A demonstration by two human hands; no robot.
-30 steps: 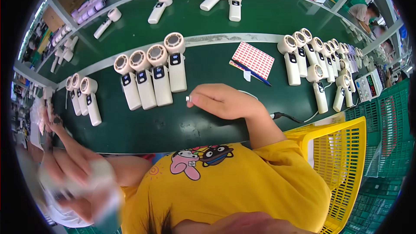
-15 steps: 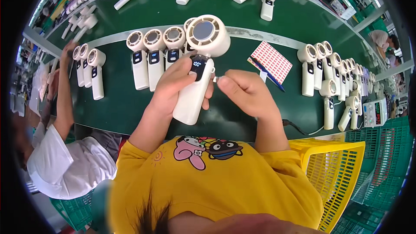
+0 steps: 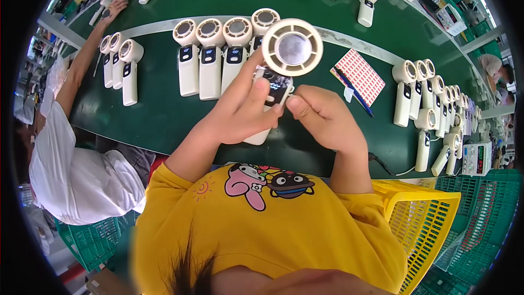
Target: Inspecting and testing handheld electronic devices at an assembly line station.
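Note:
A white handheld fan (image 3: 292, 49) with a round slotted head and a lit dark display stands tilted before my chest. My left hand (image 3: 234, 106) is closed round its handle, thumb across the front beside the display. At the handle's right edge, my right hand (image 3: 330, 117) is closed, thumb pressed to curled fingers; anything between them is hidden. Behind my left hand several similar fans (image 3: 209, 74) stand in a row, some displays lit. Right of my hands lies a sheet of red-and-white labels (image 3: 363, 79) with a blue pen (image 3: 357, 96) across it.
Many more fans (image 3: 403, 104) stand grouped at the right, near a small meter with a lit readout (image 3: 476, 158). A yellow crate (image 3: 423, 229) sits at my right side. On the left, a co-worker's arm (image 3: 82, 71) reaches over the green table (image 3: 158, 123) toward other fans.
The fan has turned, its head facing me more, and its display reading has changed. My right hand has come against the handle's edge; the small white piece at its fingertips no longer shows.

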